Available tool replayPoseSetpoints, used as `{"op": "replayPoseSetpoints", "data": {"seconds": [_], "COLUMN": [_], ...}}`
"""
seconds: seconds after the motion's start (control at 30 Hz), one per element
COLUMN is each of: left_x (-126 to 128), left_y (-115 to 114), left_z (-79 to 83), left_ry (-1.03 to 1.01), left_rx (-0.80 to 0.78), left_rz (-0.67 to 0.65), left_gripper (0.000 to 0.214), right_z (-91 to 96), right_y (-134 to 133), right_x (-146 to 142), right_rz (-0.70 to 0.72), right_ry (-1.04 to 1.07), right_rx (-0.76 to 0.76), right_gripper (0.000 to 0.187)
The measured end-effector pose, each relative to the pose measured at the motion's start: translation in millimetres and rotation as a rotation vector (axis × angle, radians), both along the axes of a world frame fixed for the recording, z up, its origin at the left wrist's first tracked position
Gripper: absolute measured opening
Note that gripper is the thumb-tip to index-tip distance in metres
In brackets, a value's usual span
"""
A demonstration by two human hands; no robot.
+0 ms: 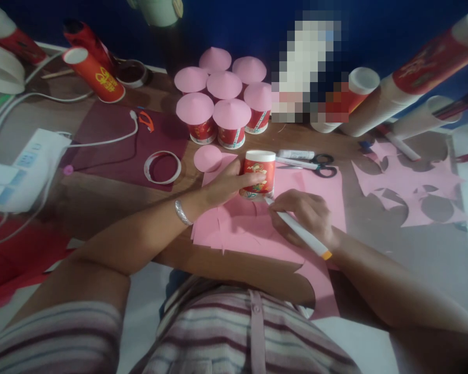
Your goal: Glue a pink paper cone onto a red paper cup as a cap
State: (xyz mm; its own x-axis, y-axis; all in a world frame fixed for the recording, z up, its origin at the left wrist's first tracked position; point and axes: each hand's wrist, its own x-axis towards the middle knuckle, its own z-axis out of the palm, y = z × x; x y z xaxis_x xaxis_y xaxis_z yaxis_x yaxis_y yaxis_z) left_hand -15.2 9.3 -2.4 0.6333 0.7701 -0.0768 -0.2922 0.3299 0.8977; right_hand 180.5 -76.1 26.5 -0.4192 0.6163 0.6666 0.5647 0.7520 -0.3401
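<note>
My left hand point(234, 183) is wrapped round a short red cardboard tube point(260, 169) with white rims and a printed pattern. Between the fingers of my right hand point(306, 213) is a white marker point(302, 235) with an orange end. Its tip is at the tube's lower rim; whether it touches cannot be made out. Sheets of pink paper point(242, 234) lie under both hands. A pink paper disc point(207, 158) rests just beyond my left hand. Behind the tube stand several red tubes topped with pink paper cones point(231, 114).
Scissors point(324, 165) and a glue stick point(296, 154) lie right of the tube. Pink paper offcuts point(409, 182) spread at the right, with tall tubes point(417, 72) behind. On the left are a cut tube ring point(163, 167), a maroon sheet point(113, 135), a white cable and a power strip point(31, 169).
</note>
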Motion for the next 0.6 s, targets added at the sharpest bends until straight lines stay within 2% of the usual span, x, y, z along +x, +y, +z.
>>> {"op": "replayPoseSetpoints", "data": {"seconds": [0.6], "left_x": [-0.5], "left_y": [-0.4], "left_z": [1.5], "left_ry": [0.036], "left_rx": [0.021], "left_rz": [-0.008], "left_gripper": [0.046], "right_z": [-0.3], "right_y": [2.9], "right_x": [-0.4], "right_rz": [-0.008], "right_ry": [0.029], "right_rx": [0.017], "right_gripper": [0.017]}}
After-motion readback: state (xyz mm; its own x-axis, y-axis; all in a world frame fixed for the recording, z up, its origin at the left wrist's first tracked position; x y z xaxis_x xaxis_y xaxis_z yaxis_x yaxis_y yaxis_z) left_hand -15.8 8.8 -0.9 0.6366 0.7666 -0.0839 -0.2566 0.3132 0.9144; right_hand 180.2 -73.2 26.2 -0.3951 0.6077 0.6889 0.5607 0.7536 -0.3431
